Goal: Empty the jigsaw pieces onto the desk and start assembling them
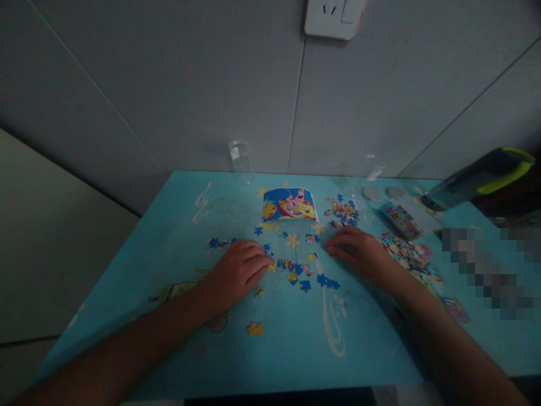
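Small jigsaw pieces [296,269] lie scattered in the middle of a light blue cartoon-printed table [296,338]. My left hand [239,269] rests palm down on the table, fingers stretched toward the pieces, its fingertips touching a yellow one. My right hand [359,251] lies flat to the right of the same cluster, fingers pointing left, with nothing gripped. A curled cartoon reference picture [290,204] stands behind the pieces. A second heap of loose pieces [343,211] lies to its right.
A partly joined patch of puzzle [412,256] lies right of my right hand. Behind it are a small printed box [399,220] and two round lids [372,193]. Two clear plastic tubes [240,159] stand by the grey wall. A dark and green object [482,177] sits at far right.
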